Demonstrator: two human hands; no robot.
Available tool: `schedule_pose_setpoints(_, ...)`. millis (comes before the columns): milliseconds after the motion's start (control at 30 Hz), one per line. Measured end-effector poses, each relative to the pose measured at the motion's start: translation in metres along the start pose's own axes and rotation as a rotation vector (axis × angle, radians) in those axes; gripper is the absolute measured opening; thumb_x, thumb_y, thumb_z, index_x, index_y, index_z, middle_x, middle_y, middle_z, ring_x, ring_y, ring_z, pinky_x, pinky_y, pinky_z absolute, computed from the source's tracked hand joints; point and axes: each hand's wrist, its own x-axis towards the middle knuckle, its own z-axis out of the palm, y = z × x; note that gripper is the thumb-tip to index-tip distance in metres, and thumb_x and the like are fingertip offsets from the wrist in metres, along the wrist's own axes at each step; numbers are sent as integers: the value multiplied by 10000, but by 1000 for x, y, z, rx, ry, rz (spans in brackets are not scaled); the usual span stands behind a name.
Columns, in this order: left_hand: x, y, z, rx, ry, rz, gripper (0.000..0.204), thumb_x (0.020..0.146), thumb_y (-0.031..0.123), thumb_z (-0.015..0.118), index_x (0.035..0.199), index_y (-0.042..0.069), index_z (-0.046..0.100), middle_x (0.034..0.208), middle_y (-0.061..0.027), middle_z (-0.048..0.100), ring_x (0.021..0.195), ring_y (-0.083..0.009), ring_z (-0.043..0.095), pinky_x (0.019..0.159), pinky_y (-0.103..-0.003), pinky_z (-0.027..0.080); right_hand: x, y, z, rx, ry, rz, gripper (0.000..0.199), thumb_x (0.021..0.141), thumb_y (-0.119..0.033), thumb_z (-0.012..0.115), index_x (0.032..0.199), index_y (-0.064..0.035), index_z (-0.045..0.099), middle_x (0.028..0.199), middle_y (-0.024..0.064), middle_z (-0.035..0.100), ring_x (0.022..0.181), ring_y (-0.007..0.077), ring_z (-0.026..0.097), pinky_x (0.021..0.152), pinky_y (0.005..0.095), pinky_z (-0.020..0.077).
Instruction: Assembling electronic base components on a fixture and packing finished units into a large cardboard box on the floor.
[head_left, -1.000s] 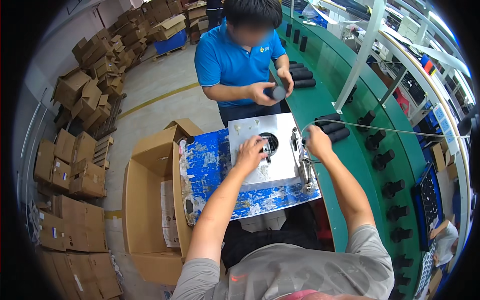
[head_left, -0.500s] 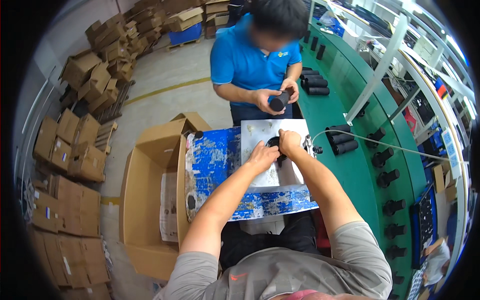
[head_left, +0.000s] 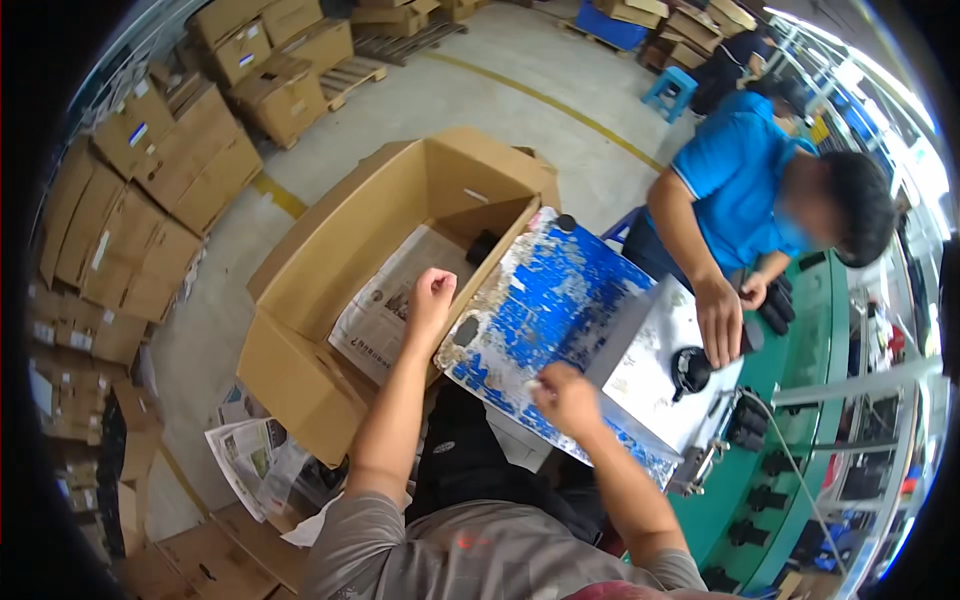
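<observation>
My left hand is closed and raised above the open cardboard box; whatever its fingers hold, if anything, is hidden. Inside the box, sheets of newspaper line the bottom, and a dark part lies near the far right wall. Over the worn blue board, my right hand has its fingers curled and slightly smeared, its contents unclear. To its right stands a pale metal block with a black round part on top. A co-worker's hand reaches down beside that black part.
The co-worker in a blue shirt leans in from the right. Black cylinders stand on the green bench. Stacked cartons fill the left, and loose newspapers lie beside the box. A blue stool is farther back.
Both my hands have left the black part on the metal block and moved left, the left one over the box. My view has turned left. The co-worker now reaches to the block.
</observation>
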Motion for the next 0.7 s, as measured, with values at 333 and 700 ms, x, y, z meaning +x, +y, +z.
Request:
schedule_pose_setpoints(333, 164, -274, 48, 277, -195, -299, 199, 836, 230, 726, 931, 55, 726, 902, -148, 727, 849, -288, 689, 766, -407, 528, 55, 65, 128, -236, 32, -136, 191, 765, -268, 687, 803, -119, 573, 801, 111, 528, 775, 329, 517, 691, 456, 358)
schedule_pose_setpoints(700, 223, -317, 161, 497, -111, -385, 357, 835, 391, 739, 1071, 124, 716, 1224, -184, 585, 1172, -397, 549, 949, -525, 444, 66, 78, 126, -258, -106, -14, 202, 731, -244, 738, 808, -134, 587, 794, 91, 499, 731, 302, 486, 677, 442, 334)
